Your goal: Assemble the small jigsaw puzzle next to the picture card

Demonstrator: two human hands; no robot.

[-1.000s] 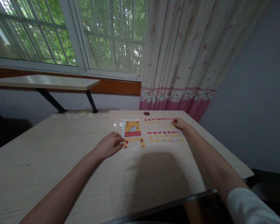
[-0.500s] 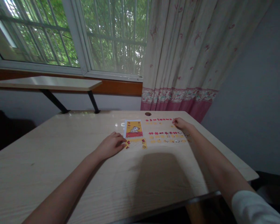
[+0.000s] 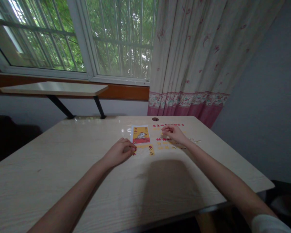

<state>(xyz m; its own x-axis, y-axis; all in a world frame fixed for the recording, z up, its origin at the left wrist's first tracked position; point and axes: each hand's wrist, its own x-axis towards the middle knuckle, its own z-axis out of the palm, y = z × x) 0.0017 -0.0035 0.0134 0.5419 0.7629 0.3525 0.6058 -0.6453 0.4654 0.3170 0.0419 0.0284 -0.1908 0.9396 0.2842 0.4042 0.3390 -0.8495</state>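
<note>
A picture card (image 3: 141, 135) with a white cartoon animal on a yellow and red ground lies on the table. Just below it sits a partly joined strip of yellow puzzle pieces (image 3: 151, 150). My left hand (image 3: 120, 152) rests at the strip's left end, fingers loosely bent and thumb apart, fingertips touching it. To the card's right, my right hand (image 3: 174, 133) hovers over rows of loose pieces. Its thumb and fingers are pinched on what looks like a small puzzle piece, mostly hidden. Red puzzle pieces (image 3: 176, 125) form the far row; yellow ones (image 3: 163, 143) lie nearer, partly behind the hand.
A raised shelf (image 3: 55, 89) on black legs stands at the back left of the wooden table (image 3: 99, 197). A round cable hole (image 3: 155, 119) is near the back edge. A curtain (image 3: 184, 64) hangs behind, beside a barred window.
My right hand has moved left from the far right of the loose rows towards the card, fingers still pinched. My left hand stays at the strip. The view has shifted slightly.
</note>
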